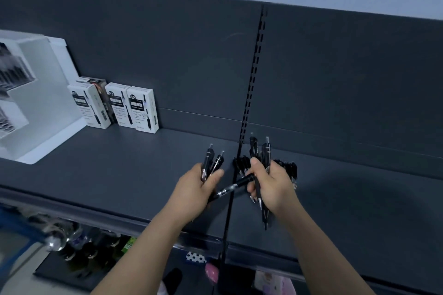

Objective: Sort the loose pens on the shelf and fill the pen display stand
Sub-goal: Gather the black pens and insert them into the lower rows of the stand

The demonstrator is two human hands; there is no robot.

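My left hand [195,190] grips a small bunch of black pens [211,160], their clicker ends pointing up. My right hand [273,187] holds several more black pens [263,151] upright. One further black pen [236,185] lies slantwise between the two hands; its upper end is at my right hand's fingers and its tip is by my left palm. Behind my right hand a heap of loose black pens [287,166] lies on the dark grey shelf [134,170]. The white pen display stand [31,103] sits at the far left with pens in its tiers.
Several white pen boxes [141,109] stand upright beside the stand against the back panel. A slotted upright [251,79] divides the shelf bays. Below the shelf's front edge [119,217] are bottles [79,242] and small packaged goods.
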